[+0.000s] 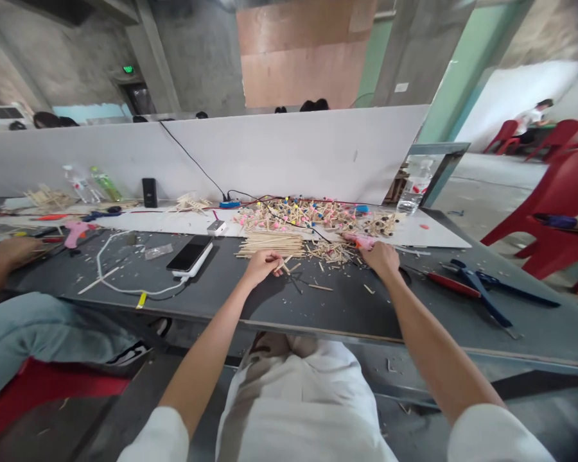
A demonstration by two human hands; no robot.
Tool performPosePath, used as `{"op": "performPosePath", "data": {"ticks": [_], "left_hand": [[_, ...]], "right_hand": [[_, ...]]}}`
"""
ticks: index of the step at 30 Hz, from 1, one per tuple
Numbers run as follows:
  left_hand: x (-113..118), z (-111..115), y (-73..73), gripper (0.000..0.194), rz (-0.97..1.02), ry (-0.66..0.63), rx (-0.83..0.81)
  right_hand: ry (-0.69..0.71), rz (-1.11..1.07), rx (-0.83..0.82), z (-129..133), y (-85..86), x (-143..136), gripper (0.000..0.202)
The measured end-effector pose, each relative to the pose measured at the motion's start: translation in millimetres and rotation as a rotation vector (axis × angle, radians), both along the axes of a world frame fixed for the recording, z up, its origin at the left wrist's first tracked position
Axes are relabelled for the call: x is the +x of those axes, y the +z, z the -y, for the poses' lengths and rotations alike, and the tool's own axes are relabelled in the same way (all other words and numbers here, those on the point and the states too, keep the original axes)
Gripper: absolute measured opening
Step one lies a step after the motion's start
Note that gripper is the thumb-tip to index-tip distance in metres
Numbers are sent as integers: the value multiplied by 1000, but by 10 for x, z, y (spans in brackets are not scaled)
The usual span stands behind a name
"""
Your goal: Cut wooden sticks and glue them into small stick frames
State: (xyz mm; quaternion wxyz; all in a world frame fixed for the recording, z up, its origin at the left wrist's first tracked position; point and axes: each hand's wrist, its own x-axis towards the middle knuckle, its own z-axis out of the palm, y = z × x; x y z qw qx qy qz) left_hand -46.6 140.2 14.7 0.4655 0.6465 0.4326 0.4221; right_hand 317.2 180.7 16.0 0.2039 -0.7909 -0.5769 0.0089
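Observation:
My left hand (262,266) is closed in a pinch on a small wooden stick piece (282,264), just in front of a bundle of long wooden sticks (270,244). My right hand (384,258) is wrapped around a pink glue gun (363,242), its handle mostly hidden by the fingers. Between the two hands lies a heap of short stick offcuts (334,252). Behind them spreads a large pile of sticks with pink, blue and yellow tips (298,212). A loose short stick (320,287) rests on the dark table (318,314).
Cutting pliers (481,292) and a red-handled tool (453,284) lie at right. At left are a phone (190,252) on a white power bank with a cable (101,263), and a co-worker's hand (19,253) near another pink glue gun (77,233). A white partition (293,147) stands behind.

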Motion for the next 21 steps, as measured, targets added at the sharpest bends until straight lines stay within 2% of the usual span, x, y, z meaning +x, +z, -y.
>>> {"op": "performPosePath", "data": {"ticks": [4, 12, 21], "left_hand": [[3, -9, -21, 22, -27, -59, -3], [5, -31, -63, 27, -9, -111, -84], [-12, -12, -51, 36, -3, -108, -81]], "right_hand": [[-41, 12, -30, -19, -162, -12, 47], [-87, -76, 60, -50, -113, -33, 42], [96, -244, 294, 34, -30, -56, 48]]}}
